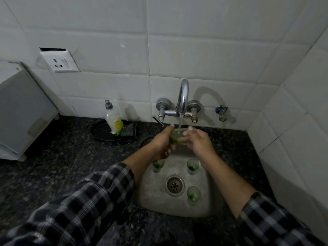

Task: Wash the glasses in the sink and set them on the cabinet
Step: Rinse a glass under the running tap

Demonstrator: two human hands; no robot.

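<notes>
Under the running tap [183,96] I hold a small clear glass [177,136] with green residue. My left hand [162,143] grips it from the left and my right hand [198,141] holds it from the right, fingers curled around it. Water falls into the glass. Three more small glasses with green dregs stand upright in the steel sink [154,192]: one at the back left [157,165], partly hidden by my left wrist, one at the back right [192,166], one at the front right [193,193] beside the drain [174,185].
Dark speckled granite counter [62,157] surrounds the sink. A dish-soap bottle [114,119] leans in a black round tray [104,130] at the back left. A white appliance [19,112] stands far left. Tiled walls close the back and right; a small valve [221,113] juts out.
</notes>
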